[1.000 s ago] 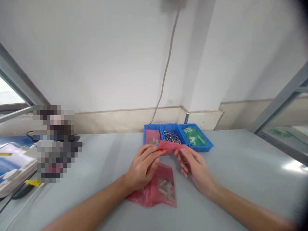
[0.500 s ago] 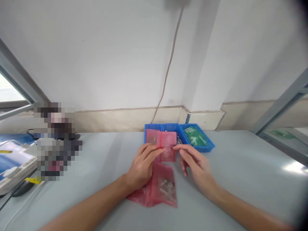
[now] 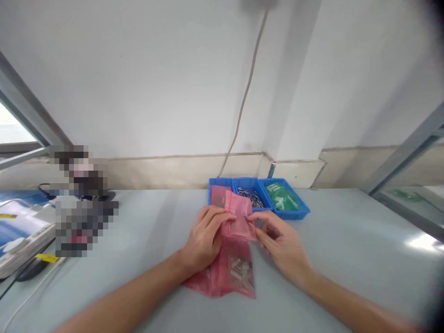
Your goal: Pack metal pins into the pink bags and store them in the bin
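Observation:
Between my hands is a pink plastic zip bag (image 3: 239, 208) with a red seal line near its left end. My left hand (image 3: 203, 238) has its thumb and fingers closed on the seal end. At the bag's right edge, my right hand (image 3: 284, 243) pinches the plastic between thumb and forefinger. Below them, more pink bags lie overlapped on the table, and the top pink bag (image 3: 236, 259) shows small metal parts through its film. My left hand hides part of this pile.
Three blue bins stand by the wall: the left bin (image 3: 210, 196) with pink bags, the middle bin (image 3: 263, 196) with loose metal pieces, the right bin (image 3: 293, 214) with green bags. A power strip (image 3: 29, 249) and cables lie at left. A grey cable (image 3: 248, 88) hangs down the wall.
My right hand has closed its thumb and forefinger on the bag's right edge, and the bag now tilts down to the right. More of the middle bin shows.

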{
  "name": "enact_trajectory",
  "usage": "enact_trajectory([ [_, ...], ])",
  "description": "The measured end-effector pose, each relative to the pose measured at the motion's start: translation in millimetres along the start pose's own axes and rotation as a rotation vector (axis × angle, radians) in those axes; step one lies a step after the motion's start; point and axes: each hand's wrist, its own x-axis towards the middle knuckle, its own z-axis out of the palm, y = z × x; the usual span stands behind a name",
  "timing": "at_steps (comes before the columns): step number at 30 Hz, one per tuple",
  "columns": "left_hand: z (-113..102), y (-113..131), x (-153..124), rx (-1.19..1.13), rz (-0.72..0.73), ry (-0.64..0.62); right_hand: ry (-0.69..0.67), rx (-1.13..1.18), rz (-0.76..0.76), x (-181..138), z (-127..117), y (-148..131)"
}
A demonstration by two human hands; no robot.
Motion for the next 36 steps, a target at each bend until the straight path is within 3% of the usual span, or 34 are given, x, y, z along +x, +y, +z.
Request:
enact_trajectory([
  [10, -1.8, 4.5, 4.4, 0.005, -0.006, 0.025, 0.016, 0.027, -0.118, 0.2, 0.1, 6.6],
  [17, 0.3, 4.5, 2.9, 0.026, -0.008, 0.031, 0.038, 0.086, 0.036, -3.4, 3.3, 9.6],
  [27, -1.1, 4.3, 2.4, 0.052, -0.028, 0.042, 0.086, 0.118, 0.005, -2.3, 3.3, 0.8],
  [36, -5.9, 6.3, 2.3, 0.032, 0.041, -0.021, 0.048, 0.451, 0.174, 7.0, 2.3, 6.3],
])
